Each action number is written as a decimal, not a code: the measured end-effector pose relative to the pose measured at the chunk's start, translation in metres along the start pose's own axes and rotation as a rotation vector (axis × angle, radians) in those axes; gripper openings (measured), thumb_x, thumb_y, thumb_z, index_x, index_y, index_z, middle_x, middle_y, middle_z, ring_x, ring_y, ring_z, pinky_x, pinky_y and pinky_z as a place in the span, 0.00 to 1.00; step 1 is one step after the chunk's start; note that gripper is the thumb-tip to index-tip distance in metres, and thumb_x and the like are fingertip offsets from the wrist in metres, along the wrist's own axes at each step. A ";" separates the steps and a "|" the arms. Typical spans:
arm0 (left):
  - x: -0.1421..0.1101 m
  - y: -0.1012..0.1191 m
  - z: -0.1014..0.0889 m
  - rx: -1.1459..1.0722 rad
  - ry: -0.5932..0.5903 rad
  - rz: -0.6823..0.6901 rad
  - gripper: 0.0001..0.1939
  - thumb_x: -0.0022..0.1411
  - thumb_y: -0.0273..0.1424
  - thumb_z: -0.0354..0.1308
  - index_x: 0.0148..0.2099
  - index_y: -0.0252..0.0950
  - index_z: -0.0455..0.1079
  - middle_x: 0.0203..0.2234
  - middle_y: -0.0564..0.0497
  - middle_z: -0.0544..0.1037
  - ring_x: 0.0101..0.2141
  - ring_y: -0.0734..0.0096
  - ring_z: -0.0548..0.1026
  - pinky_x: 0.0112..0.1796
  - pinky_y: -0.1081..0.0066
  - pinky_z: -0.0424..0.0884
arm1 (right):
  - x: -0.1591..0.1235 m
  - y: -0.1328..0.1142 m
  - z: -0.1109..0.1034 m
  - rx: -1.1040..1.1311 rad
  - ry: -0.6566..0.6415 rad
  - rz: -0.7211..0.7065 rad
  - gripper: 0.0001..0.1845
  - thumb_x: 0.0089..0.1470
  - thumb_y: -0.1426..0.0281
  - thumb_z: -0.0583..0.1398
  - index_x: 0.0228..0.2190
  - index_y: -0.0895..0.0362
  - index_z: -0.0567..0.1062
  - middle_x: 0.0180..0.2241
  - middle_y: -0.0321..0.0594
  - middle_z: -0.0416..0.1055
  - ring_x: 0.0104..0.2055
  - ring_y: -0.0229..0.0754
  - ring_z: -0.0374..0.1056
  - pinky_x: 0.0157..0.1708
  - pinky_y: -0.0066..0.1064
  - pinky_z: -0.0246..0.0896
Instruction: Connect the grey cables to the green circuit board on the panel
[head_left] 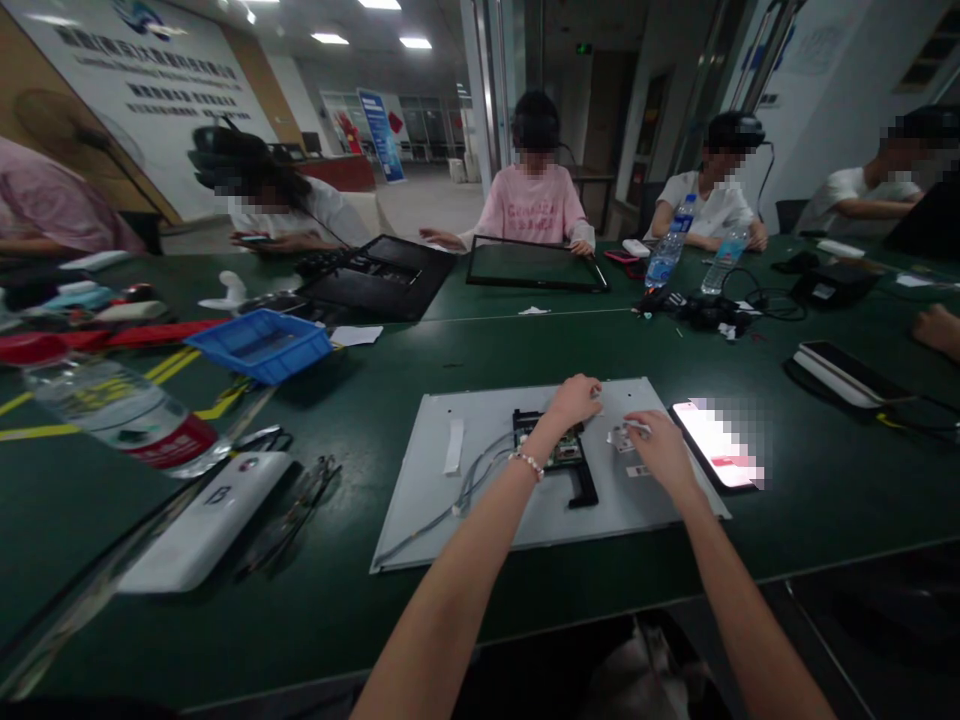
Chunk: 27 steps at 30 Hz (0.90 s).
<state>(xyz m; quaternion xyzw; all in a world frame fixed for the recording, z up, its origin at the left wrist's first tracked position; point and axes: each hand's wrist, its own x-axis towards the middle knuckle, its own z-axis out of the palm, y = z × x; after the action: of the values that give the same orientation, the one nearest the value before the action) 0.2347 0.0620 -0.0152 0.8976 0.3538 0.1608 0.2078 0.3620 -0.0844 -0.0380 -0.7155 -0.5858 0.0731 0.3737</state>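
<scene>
A pale flat panel lies before me on the green table. On it sit a black plastic bracket with a circuit board, and a bundle of grey wires trails off to the left. My left hand reaches over the bracket's top, its fingers curled together near the upper right edge; anything in them is hidden. Beside it on the right, my right hand pinches a small pale piece too small to name, just above a silvery label on the panel. A white strip lies at the panel's left.
Right of the panel is a lit phone. To the left are a white power bank, glasses, a water bottle and a blue tray. Across the table, a person in pink holds a black frame; other people sit alongside.
</scene>
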 end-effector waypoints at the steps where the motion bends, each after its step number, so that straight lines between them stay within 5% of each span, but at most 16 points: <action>1: -0.002 0.000 -0.004 0.014 0.018 -0.008 0.16 0.51 0.28 0.60 0.45 0.34 0.73 0.39 0.45 0.75 0.39 0.63 0.73 0.43 0.69 0.68 | 0.000 -0.001 0.000 0.028 -0.018 -0.005 0.14 0.51 0.70 0.54 0.38 0.58 0.75 0.40 0.45 0.71 0.42 0.44 0.67 0.44 0.35 0.61; 7: -0.038 -0.002 -0.040 0.065 0.112 -0.025 0.14 0.58 0.28 0.54 0.47 0.37 0.70 0.43 0.46 0.72 0.46 0.61 0.70 0.48 0.64 0.65 | -0.004 -0.007 0.000 0.085 -0.155 -0.011 0.14 0.49 0.66 0.59 0.38 0.57 0.76 0.37 0.43 0.72 0.37 0.42 0.69 0.39 0.33 0.62; 15: -0.117 -0.040 -0.081 0.095 0.211 -0.065 0.10 0.60 0.28 0.51 0.41 0.35 0.72 0.38 0.47 0.75 0.43 0.63 0.72 0.48 0.65 0.65 | -0.002 0.006 0.004 0.035 -0.180 0.058 0.09 0.50 0.66 0.57 0.31 0.56 0.76 0.28 0.38 0.73 0.31 0.40 0.69 0.33 0.30 0.62; 21: -0.138 -0.052 -0.076 0.009 0.219 -0.025 0.13 0.61 0.29 0.51 0.47 0.36 0.69 0.42 0.48 0.73 0.44 0.64 0.71 0.49 0.65 0.65 | -0.001 0.010 0.000 -0.114 -0.129 0.028 0.14 0.49 0.67 0.57 0.38 0.58 0.75 0.37 0.45 0.72 0.37 0.44 0.68 0.38 0.34 0.63; 27: -0.139 -0.055 -0.063 0.006 0.236 -0.063 0.18 0.58 0.28 0.54 0.52 0.35 0.66 0.46 0.46 0.71 0.47 0.62 0.70 0.50 0.64 0.64 | 0.020 -0.007 -0.004 -0.188 -0.188 -0.234 0.18 0.54 0.67 0.55 0.47 0.57 0.70 0.47 0.45 0.69 0.49 0.45 0.64 0.50 0.36 0.57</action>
<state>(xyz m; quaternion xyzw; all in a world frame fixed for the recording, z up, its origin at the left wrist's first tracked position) 0.0789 0.0178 -0.0074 0.8615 0.4044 0.2576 0.1670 0.3646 -0.0679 -0.0239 -0.6644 -0.7015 0.0405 0.2546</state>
